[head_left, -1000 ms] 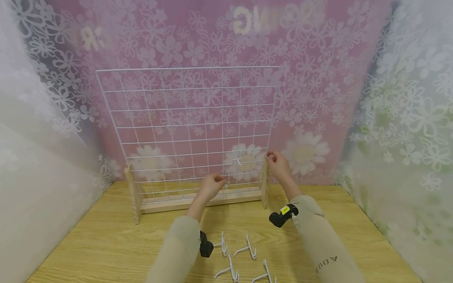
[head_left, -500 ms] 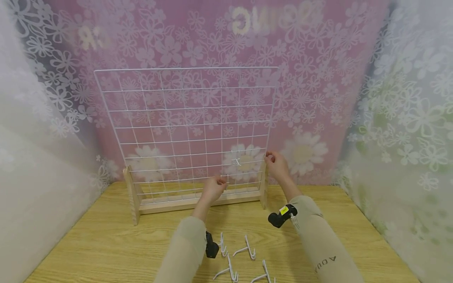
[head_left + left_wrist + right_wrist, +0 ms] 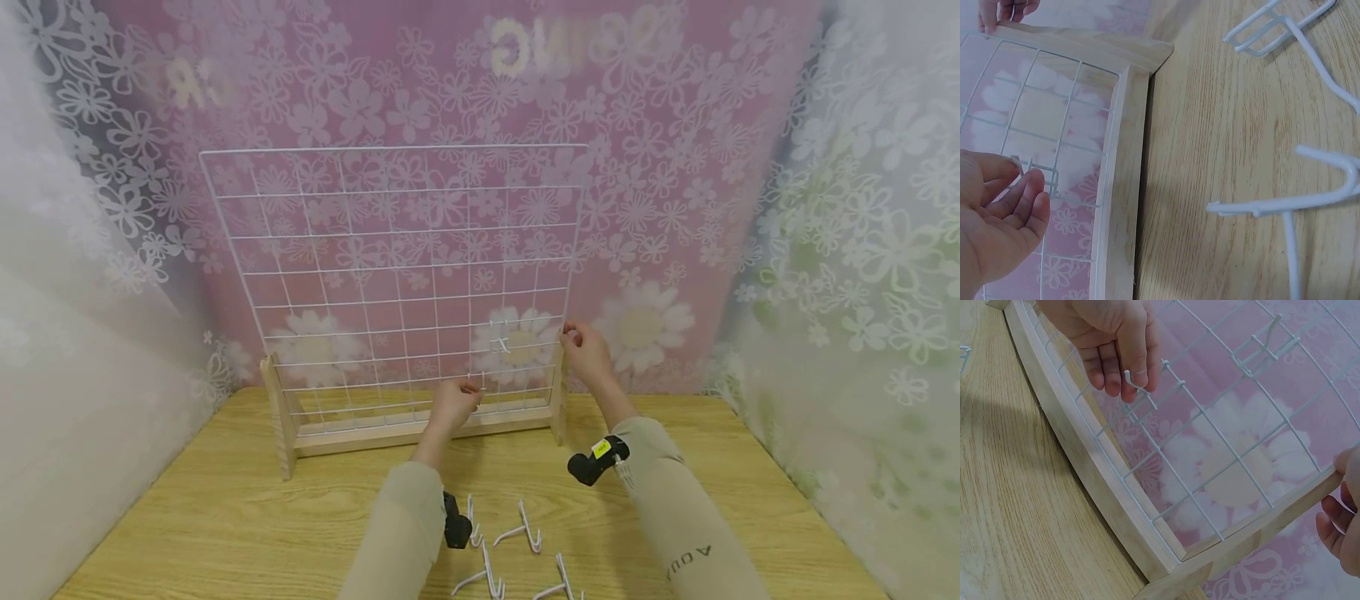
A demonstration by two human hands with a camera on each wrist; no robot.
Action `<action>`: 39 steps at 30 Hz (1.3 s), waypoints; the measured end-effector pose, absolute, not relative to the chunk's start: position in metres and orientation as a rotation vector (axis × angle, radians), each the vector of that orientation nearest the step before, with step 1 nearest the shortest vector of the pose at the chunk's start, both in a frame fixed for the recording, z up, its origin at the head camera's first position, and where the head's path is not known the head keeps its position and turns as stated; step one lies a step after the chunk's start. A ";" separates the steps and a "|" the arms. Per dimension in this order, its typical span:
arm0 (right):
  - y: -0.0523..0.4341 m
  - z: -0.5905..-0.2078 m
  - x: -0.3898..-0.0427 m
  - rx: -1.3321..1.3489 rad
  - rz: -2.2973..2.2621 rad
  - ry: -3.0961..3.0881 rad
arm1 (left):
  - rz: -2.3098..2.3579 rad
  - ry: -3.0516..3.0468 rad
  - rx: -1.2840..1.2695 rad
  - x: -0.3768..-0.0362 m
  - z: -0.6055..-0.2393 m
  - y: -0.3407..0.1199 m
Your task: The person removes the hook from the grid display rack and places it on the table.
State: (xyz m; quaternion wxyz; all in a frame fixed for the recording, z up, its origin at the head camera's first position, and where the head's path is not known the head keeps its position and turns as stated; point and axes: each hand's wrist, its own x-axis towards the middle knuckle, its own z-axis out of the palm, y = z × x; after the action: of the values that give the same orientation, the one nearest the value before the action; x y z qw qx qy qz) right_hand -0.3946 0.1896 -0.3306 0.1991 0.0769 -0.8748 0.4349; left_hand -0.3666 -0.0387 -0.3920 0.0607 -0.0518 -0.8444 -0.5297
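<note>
The hook (image 3: pixel 1145 394) sits low on the grid (image 3: pixel 393 148) — the left hand (image 3: pixel 452 406) pinching it between closed fingers, the right hand (image 3: pixel 588 350) with fingers curled round the post (image 3: pixel 558 408) — and could drop if released before its prongs catch.

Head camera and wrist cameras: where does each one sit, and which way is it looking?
Head: worn on the person's head, facing forward and down at the wire grid; the left hand, right hand and sleeves show.
Left wrist: worn there, facing the wooden stand and loose hooks; the left hand and part of the right show.
Right wrist: worn there, facing the grid's lower corner; both hands show.
Both wrist views share the left hand pinching a hook at the grid.
</note>
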 end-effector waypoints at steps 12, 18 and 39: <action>0.189 -0.333 -0.396 0.227 1.211 -2.436 | -1.717 -2.523 -0.108 -0.366 -0.393 -0.041; 0.188 -0.333 -0.396 0.228 1.223 -2.430 | -1.810 -2.481 -0.084 -0.367 -0.390 -0.042; 0.192 -0.334 -0.397 0.238 1.221 -2.412 | -1.956 -2.369 -0.092 -0.365 -0.374 -0.040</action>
State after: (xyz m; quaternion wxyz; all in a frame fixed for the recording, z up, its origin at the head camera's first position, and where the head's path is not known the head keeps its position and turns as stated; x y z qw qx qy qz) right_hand -0.3973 0.1916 -0.3343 0.2123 0.0857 -0.8685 0.4396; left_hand -0.3650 -0.0403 -0.3736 0.0341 -0.0299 -0.7704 -0.6360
